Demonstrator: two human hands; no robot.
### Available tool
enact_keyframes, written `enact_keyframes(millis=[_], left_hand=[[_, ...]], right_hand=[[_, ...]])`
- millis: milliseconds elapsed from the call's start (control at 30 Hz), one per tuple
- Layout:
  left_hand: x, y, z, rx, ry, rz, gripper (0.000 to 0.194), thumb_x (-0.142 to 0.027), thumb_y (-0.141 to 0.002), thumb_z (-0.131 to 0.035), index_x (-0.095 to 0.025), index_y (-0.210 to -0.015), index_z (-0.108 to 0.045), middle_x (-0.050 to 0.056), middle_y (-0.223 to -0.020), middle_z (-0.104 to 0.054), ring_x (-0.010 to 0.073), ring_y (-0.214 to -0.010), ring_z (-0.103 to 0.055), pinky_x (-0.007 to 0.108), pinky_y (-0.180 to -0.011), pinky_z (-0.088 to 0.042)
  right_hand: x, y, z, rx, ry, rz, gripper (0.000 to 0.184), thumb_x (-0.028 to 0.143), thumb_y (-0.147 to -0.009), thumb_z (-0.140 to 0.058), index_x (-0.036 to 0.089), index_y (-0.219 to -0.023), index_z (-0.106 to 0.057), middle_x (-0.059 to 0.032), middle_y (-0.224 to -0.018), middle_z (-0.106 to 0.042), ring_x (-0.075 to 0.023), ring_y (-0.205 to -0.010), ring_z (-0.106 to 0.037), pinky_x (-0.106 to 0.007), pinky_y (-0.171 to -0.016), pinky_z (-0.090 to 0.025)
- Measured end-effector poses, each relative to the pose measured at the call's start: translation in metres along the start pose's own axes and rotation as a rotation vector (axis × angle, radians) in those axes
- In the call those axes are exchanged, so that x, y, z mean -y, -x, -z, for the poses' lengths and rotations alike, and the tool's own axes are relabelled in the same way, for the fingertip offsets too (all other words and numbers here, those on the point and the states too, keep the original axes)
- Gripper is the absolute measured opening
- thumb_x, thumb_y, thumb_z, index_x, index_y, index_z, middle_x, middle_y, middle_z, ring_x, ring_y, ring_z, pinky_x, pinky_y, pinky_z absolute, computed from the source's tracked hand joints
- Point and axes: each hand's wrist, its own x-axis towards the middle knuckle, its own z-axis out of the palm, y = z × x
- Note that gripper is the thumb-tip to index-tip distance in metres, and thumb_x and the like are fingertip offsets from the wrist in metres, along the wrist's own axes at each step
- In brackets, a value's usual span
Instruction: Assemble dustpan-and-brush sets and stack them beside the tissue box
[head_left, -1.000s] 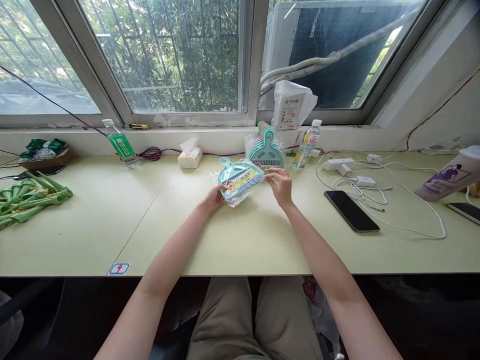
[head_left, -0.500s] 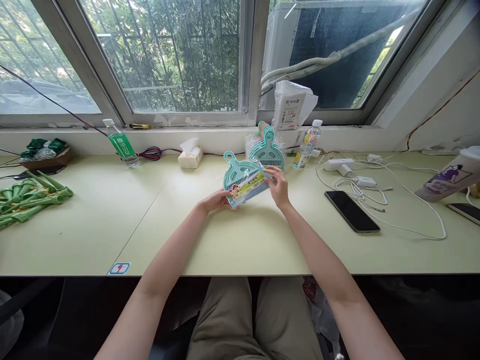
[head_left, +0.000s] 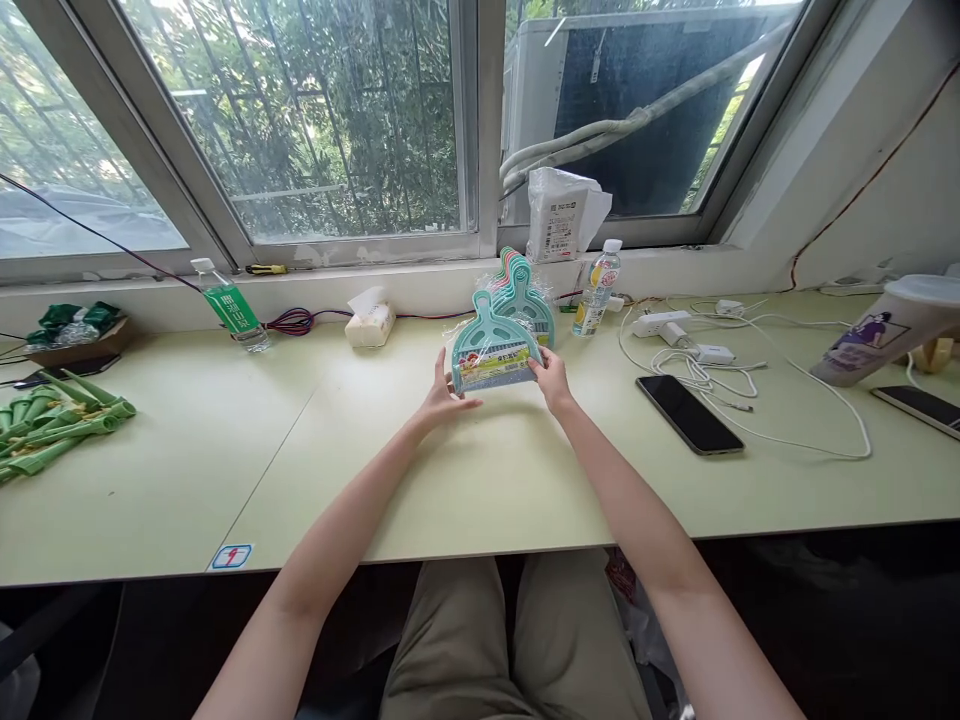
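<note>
A small teal dustpan in clear plastic wrap stands nearly upright over the desk, its looped handle up and a yellow-green label across its lower part. My left hand cradles its lower left corner, one digit up along the side and the fingers stretched below the bottom edge. At the lower right corner, my right hand pinches the dustpan. Right behind it stands a stack of similar wrapped dustpans, several deep, in teal with pink and other colours. The held dustpan overlaps the stack in view; whether they touch I cannot tell.
A tissue pack and a green-labelled bottle stand left, past them green rolled pieces. Right are another bottle, a phone, white cables and a tilted cup. The window sill borders the back.
The dustpan has turned from tilted to nearly upright and moved slightly right, closer to the stack. My left hand's fingers have spread around its corner. The camera view has shifted a little.
</note>
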Motion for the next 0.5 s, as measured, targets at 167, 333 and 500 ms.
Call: enact_keyframes(millis=[167,333,500], left_hand=[[0.008,-0.008,-0.006,-0.284,-0.119,-0.017,0.080,-0.032,-0.077,-0.069,-0.025,-0.146,-0.029,0.002,-0.095,-0.068,0.0076,-0.053,-0.053,0.021,-0.057,-0.044],[0.016,-0.025,-0.013,-0.249,-0.366,-0.021,0.021,-0.034,-0.080,-0.061,-0.020,-0.096,-0.062,0.004,-0.092,-0.067,0.0135,-0.061,-0.061,0.024,-0.059,-0.046],[0.027,-0.063,-0.045,-0.163,-0.516,-0.172,0.008,-0.018,-0.078,-0.057,-0.021,-0.085,-0.061,0.005,-0.089,-0.069,0.0209,-0.086,-0.063,0.032,-0.078,-0.049]], right_hand=[[0.007,0.002,-0.005,0.011,0.017,0.119,0.039,0.022,-0.073,-0.063,0.017,-0.112,-0.064,-0.0073,-0.106,-0.071,-0.0189,-0.098,-0.065,-0.035,-0.096,-0.048],[0.004,-0.003,0.016,-0.060,0.265,0.159,0.034,0.018,-0.069,-0.066,0.021,-0.102,-0.068,-0.0056,-0.094,-0.074,-0.0214,-0.088,-0.068,-0.040,-0.091,-0.051],[-0.006,-0.016,0.050,-0.246,0.357,0.163,0.024,0.018,-0.068,-0.065,0.024,-0.091,-0.068,-0.0047,-0.087,-0.075,-0.0231,-0.082,-0.070,-0.041,-0.083,-0.053]])
